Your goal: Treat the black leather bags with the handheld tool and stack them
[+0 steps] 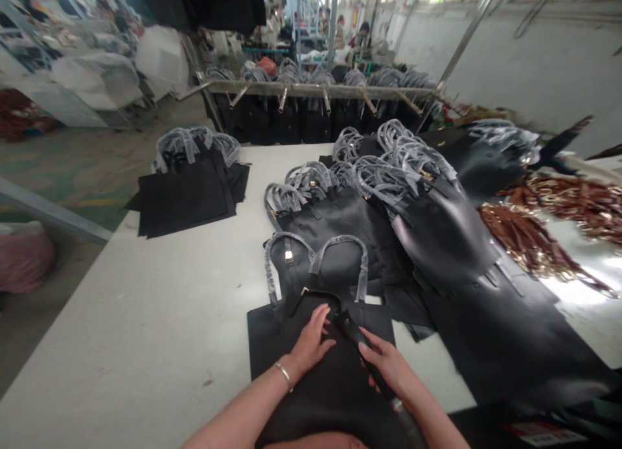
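Note:
A black leather-look handbag panel point(311, 384) lies before me on the white table, its two handles point(363, 267) wrapped in clear plastic and pointing away from me. My left hand point(311, 339) rests on its upper part, fingers slightly bent and thumb apart, holding nothing visible. Just beyond those fingertips is a thin black strap with a gold-coloured clasp point(305, 291). My right hand point(386, 365) grips a long black strap-like piece point(352, 329) that slants across the panel's right side. A silvery fitting shows below that hand; whether the piece joins the panel is unclear.
Several more black bag panels point(442, 235) with wrapped handles are piled to the right. Another stack point(182, 199) lies at the table's far left. Brown straps with gold fittings point(529, 235) lie at far right. Behind the table point(160, 313) stands a metal rack point(311, 89) with hanging bags.

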Demonstrator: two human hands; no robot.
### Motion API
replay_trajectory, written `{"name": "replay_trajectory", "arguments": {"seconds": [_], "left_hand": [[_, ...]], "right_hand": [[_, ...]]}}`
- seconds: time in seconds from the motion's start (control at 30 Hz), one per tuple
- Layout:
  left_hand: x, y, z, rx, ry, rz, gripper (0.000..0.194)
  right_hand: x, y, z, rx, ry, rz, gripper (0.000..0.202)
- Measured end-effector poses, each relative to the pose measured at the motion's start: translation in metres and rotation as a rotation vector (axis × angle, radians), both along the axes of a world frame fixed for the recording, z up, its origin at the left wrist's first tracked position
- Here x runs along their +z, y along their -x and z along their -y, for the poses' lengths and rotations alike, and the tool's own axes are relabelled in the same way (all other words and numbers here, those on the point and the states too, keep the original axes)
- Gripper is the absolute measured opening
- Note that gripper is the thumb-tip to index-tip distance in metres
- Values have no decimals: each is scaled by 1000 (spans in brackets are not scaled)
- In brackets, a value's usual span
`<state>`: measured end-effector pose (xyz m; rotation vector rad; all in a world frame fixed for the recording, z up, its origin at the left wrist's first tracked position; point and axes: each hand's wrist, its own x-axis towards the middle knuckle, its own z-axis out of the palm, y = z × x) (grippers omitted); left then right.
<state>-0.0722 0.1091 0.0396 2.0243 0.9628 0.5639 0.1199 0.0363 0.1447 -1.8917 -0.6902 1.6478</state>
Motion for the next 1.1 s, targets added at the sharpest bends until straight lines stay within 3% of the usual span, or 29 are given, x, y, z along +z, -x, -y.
{"name": "replay_trajectory", "arguments": {"seconds": [0.1,0.17,0.37,0.47,0.67,0.87,1.1], "left_hand": [[-6,19,25,8,-97,-60,45],[-7,23,32,-62,-139,-106,34],[-8,20,31,-105,-177,-128,32],[-10,21,35,-124,-247,-131,24],[-7,18,37,-303,-308,-144,26],[-9,16,34,-324,-272,-150,23],[-5,16,35,-358,-337,-150,23]], "right_hand": [[-1,3,-14,22,11,2,58],[0,7,-27,41,0,10,56],[3,25,-57,107,-63,47,54],[5,24,-49,167,-54,21,54],[5,30,-35,285,-5,2,56],[-5,53,-53,333,-56,18,60],[-6,40,-39,398,-42,22,61]]}}
